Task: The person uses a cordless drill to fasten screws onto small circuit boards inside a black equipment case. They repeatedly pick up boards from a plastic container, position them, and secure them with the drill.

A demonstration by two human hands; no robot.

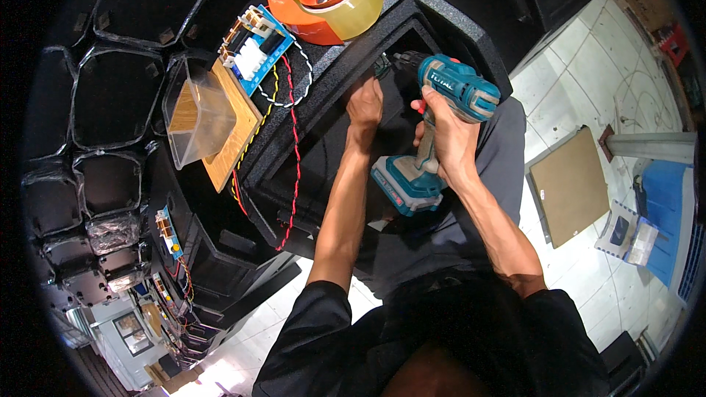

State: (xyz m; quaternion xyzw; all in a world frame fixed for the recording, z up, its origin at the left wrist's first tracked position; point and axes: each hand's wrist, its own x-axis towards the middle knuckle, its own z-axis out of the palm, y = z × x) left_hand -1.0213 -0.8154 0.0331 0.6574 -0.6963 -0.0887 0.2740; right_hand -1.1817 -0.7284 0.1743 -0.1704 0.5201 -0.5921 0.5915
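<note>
My right hand (pixel 454 132) is wrapped round the handle of a teal cordless drill (pixel 460 87), its index finger near the red trigger. The drill's dark chuck points left into the opening of a black textured speaker cabinet (pixel 323 88). My left hand (pixel 364 109) reaches inside that opening with its fingers bent together, close to the chuck. A small greenish part (pixel 382 65) shows by the fingertips, but what they grip is too small to tell. The drill's battery base hangs over the cabinet opening, near my left forearm.
On the cabinet lie an orange tape dispenser (pixel 312 28), a blue circuit board (pixel 279 45), a wooden board (pixel 234 106) and a clear plastic box (pixel 197 119). A twisted red-black wire (pixel 296 148) trails down the cabinet. More black cabinets (pixel 110 103) are stacked left; a flat brown panel (pixel 572 184) lies right.
</note>
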